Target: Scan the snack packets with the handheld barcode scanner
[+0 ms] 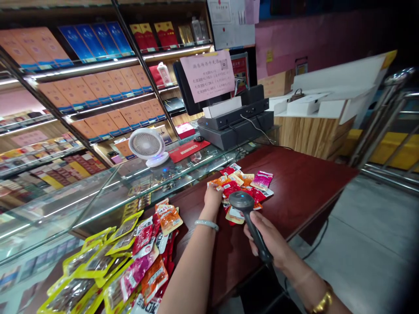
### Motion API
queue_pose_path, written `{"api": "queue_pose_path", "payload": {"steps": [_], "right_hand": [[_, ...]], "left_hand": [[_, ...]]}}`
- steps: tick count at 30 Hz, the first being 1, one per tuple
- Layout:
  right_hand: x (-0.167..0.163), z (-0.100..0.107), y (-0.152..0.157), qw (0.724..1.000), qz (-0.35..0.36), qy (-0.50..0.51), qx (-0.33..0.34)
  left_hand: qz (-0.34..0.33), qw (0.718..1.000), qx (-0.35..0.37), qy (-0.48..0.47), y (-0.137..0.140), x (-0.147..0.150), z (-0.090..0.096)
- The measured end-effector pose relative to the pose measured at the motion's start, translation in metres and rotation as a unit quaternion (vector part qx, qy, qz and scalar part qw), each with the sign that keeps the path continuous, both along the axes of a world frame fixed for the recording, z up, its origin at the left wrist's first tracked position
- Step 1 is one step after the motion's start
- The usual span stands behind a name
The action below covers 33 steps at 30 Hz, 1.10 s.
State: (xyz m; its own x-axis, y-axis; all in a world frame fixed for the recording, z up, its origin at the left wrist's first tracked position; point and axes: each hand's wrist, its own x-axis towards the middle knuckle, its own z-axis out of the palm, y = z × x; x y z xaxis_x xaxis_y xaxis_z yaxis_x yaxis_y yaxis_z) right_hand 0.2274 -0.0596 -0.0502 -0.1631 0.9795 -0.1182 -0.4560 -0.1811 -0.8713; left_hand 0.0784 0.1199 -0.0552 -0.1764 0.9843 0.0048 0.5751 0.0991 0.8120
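Resting at the left edge of the far packets [231, 188] on the red-brown table [303, 181], the left hand [213, 198] had its fingers curled, though whether they gripped any packet could not be told. The right hand [266, 235] had its fingers wrapped around a scanner [246, 207], whose head stood over those packets. A larger packet heap [139, 270] lay to the left, beside a glass case [98, 196] that bore a white fan [146, 143].
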Motion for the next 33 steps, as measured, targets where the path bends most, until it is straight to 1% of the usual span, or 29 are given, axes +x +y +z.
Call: {"api": "queue_pose_path", "payload": {"steps": [2,4,6,9,12,15,17,22,27,30,33], "right_hand": [[0.001,0.000,0.000,1.000,0.000,0.002,0.001],[0.000,0.000,-0.001,1.000,0.002,0.003,0.006],[-0.001,0.000,-0.001,1.000,0.004,0.002,0.009],[-0.006,0.003,-0.002,1.000,0.013,0.004,0.013],[-0.016,0.007,-0.003,1.000,0.023,0.005,0.014],[-0.029,0.015,-0.001,0.999,0.039,0.012,0.016],[-0.040,0.020,0.002,0.998,0.054,0.013,0.024],[-0.070,0.029,0.009,0.995,0.093,0.027,0.030],[-0.091,0.029,0.008,0.992,0.113,0.054,0.013],[-0.096,0.027,0.005,0.990,0.129,0.057,0.012],[-0.101,0.025,0.003,0.987,0.148,0.056,0.003]], "left_hand": [[-0.003,0.996,0.010,-0.083,-0.004,-0.005,-0.003],[-0.007,0.990,0.018,-0.141,-0.011,-0.011,-0.002],[0.005,0.985,0.036,-0.166,-0.019,-0.020,0.002],[0.048,0.976,0.083,-0.195,-0.030,-0.040,0.010],[0.061,0.973,0.114,-0.190,-0.045,-0.066,0.019],[0.046,0.976,0.120,-0.178,-0.067,-0.091,0.025],[0.050,0.977,0.118,-0.172,-0.085,-0.105,0.028],[0.095,0.972,0.118,-0.178,-0.120,-0.124,0.031],[0.131,0.970,0.113,-0.172,-0.140,-0.138,0.039],[0.152,0.969,0.126,-0.151,-0.151,-0.158,0.042],[0.178,0.963,0.105,-0.172,-0.161,-0.179,0.041]]}}
